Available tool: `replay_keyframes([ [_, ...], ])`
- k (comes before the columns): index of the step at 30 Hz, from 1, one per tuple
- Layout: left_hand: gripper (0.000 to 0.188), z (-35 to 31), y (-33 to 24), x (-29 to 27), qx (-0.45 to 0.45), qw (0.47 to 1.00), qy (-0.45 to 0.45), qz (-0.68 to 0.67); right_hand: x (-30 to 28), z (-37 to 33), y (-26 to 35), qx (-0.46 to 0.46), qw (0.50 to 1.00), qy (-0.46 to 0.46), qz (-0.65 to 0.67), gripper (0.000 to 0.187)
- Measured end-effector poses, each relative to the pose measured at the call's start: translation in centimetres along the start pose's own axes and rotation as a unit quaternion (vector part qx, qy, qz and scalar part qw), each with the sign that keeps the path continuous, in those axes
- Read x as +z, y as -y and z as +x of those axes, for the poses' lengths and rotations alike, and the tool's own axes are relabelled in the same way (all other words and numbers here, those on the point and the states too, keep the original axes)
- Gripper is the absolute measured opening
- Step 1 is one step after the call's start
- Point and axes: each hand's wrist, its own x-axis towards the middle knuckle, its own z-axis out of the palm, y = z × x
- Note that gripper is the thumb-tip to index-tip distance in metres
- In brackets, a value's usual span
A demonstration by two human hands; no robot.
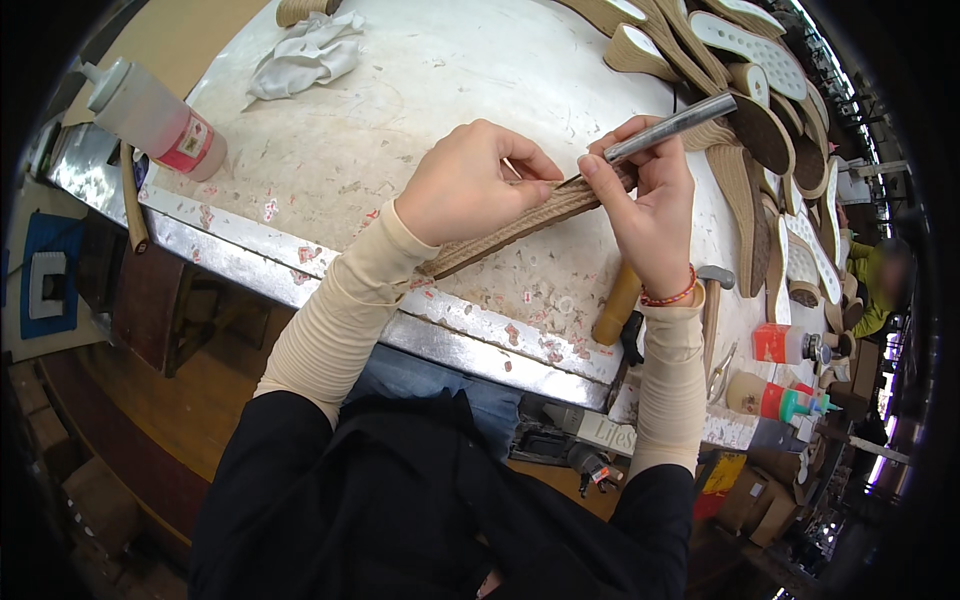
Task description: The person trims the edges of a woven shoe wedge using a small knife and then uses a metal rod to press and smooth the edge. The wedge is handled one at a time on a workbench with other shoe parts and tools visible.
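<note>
Across the worktable at one o'clock sits a braided wedge sole. Left hand, twelve o'clock: fingertips narrow at its edge; hold unclear. Right hand, two o'clock: grips a metal-handled tool. Excess force could slip its tip leftward into fingertips.

The wedge sole, wrapped in tan braided fibre with a darker brown lower edge, slants from 8 o'clock up toward 2 o'clock, its upper end partly hidden. The slim tool has a smooth, silvery round handle tilted toward 2 o'clock; its thin dark tip points toward 8 o'clock at the sole's upper edge, contact unclear.
</note>
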Motion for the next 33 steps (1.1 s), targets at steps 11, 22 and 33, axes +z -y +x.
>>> replay_keyframes([
  [11, 0.018, -0.1, 0.1, -0.1, -0.007, 1.000, 0.006, -0.017, 0.0, -0.3, -0.7, -0.026, 0.997, -0.011, 0.072, 0.034],
  [22, 0.019, 0.0, -0.4, 0.1, -0.011, 0.999, -0.027, 0.041, 0.0, -0.5, -1.0, -0.033, 0.996, -0.021, 0.076, 0.034],
  [33, 0.015, -0.4, -0.2, 0.3, 0.047, 0.998, -0.027, -0.002, 0.0, -0.5, -0.7, -0.006, 0.991, -0.033, 0.128, 0.035],
])
